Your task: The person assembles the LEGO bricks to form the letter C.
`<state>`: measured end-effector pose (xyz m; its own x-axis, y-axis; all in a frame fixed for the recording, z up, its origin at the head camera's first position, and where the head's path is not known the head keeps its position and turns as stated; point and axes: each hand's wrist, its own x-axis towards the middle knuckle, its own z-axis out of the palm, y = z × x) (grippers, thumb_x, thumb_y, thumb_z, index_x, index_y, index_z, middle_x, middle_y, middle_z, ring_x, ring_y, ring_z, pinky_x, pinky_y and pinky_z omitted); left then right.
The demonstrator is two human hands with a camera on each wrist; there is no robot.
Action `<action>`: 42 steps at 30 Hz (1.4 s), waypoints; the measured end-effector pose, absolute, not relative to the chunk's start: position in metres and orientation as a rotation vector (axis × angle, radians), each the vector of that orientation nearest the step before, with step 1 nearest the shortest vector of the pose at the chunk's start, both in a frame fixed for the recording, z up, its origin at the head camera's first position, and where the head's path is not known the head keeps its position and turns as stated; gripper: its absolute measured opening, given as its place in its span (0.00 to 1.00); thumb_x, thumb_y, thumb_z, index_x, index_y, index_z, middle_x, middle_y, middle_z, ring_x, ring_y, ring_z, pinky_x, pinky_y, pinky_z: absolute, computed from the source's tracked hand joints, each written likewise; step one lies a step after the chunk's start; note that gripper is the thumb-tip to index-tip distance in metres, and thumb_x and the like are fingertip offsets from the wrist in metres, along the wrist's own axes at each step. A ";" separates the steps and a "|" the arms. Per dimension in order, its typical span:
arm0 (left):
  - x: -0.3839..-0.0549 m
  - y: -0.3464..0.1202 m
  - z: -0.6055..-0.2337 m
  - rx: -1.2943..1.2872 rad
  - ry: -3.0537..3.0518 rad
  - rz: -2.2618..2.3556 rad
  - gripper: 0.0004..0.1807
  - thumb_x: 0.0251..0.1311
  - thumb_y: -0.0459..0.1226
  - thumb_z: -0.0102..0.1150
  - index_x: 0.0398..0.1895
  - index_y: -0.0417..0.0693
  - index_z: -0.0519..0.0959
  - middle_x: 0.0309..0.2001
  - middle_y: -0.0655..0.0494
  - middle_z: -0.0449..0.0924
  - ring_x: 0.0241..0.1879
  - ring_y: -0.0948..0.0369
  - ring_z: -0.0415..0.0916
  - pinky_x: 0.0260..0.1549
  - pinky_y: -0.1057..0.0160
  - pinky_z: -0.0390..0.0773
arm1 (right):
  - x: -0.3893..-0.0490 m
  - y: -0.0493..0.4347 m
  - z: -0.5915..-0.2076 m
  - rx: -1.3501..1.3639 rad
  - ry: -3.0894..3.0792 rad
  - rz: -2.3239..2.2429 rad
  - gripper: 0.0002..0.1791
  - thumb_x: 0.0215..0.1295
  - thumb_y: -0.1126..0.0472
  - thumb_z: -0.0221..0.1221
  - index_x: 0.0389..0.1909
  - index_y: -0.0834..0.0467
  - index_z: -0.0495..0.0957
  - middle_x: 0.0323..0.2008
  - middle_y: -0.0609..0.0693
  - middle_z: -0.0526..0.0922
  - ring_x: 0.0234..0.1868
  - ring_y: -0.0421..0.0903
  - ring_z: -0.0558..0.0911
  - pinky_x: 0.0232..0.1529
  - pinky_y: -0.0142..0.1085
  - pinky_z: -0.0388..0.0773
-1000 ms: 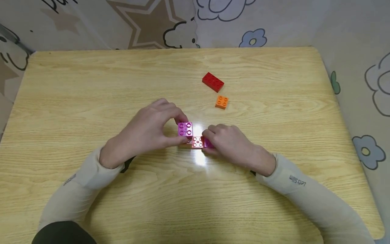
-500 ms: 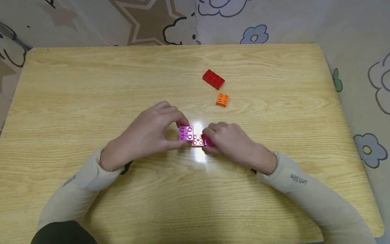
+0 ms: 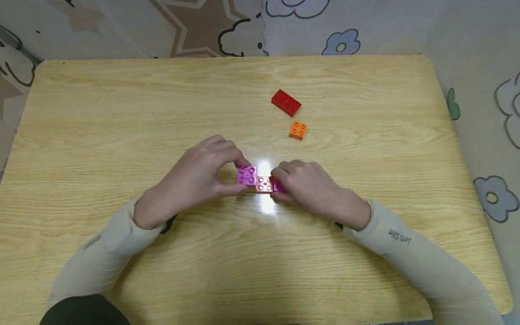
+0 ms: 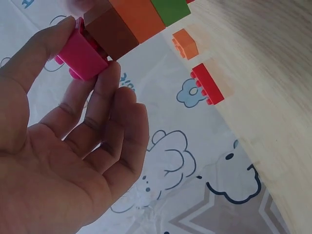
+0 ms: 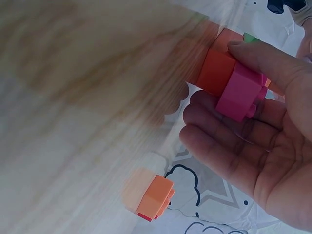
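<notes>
In the head view my left hand (image 3: 194, 174) pinches a pink building brick (image 3: 247, 175) between thumb and fingers, above the left end of a row of bricks. The left wrist view shows this pink brick (image 4: 84, 52) at a brown brick (image 4: 113, 30), with dark studs visible in a narrow gap between them. Orange (image 4: 139, 20) and green (image 4: 169, 9) bricks continue the row. My right hand (image 3: 310, 189) grips the row's right end, around a second pink brick (image 5: 240, 91) joined to a red-orange brick (image 5: 214, 70). Between the hands a glossy studded brick top (image 3: 265, 184) shows under glare.
A red brick (image 3: 286, 103) and a smaller orange brick (image 3: 298, 130) lie loose behind the hands on the wooden table (image 3: 142, 104). Walls with printed stars and flowers (image 3: 341, 43) border the table's back and right side.
My left hand has lowered the pink brick slightly toward the row's left end, keeping its pinch. My right hand keeps hold of the other end. The head view has shifted slightly.
</notes>
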<state>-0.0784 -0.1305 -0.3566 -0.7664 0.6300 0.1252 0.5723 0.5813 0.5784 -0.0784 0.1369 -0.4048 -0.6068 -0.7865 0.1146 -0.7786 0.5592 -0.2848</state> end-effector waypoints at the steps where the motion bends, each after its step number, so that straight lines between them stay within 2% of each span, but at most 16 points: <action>1: -0.079 -0.130 -0.357 1.037 2.711 0.948 0.17 0.54 0.39 0.87 0.42 0.44 0.88 0.44 0.54 0.88 0.53 0.52 0.80 0.53 0.49 0.81 | -0.079 0.137 -0.405 -1.382 2.753 -0.480 0.16 0.63 0.58 0.78 0.37 0.63 0.82 0.29 0.50 0.81 0.28 0.47 0.79 0.28 0.43 0.83; 9: -0.080 -0.128 -0.359 1.030 2.698 0.987 0.16 0.56 0.38 0.86 0.44 0.43 0.90 0.44 0.53 0.89 0.52 0.51 0.81 0.55 0.48 0.81 | -0.080 0.138 -0.403 -1.367 2.765 -0.451 0.16 0.63 0.59 0.78 0.37 0.63 0.82 0.29 0.51 0.80 0.27 0.48 0.79 0.28 0.43 0.83; 25: -0.083 -0.122 -0.356 1.074 2.754 0.961 0.18 0.53 0.42 0.88 0.41 0.45 0.90 0.42 0.56 0.88 0.49 0.54 0.79 0.49 0.52 0.81 | -0.083 0.138 -0.398 -1.363 2.776 -0.432 0.16 0.63 0.61 0.78 0.36 0.64 0.80 0.27 0.51 0.79 0.27 0.48 0.79 0.28 0.44 0.82; 42: -0.079 -0.127 -0.367 1.049 2.697 1.057 0.16 0.50 0.37 0.89 0.39 0.46 0.89 0.40 0.58 0.87 0.48 0.55 0.78 0.47 0.52 0.81 | -0.078 0.134 -0.403 -1.373 2.753 -0.425 0.17 0.62 0.59 0.80 0.36 0.64 0.81 0.28 0.51 0.80 0.27 0.48 0.79 0.28 0.43 0.82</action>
<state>-0.0795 -0.1266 -0.3668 -0.7664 0.6166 0.1802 0.5749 0.5331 0.6207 -0.0777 0.1341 -0.4029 -0.6085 -0.7886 0.0891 -0.7787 0.5716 -0.2585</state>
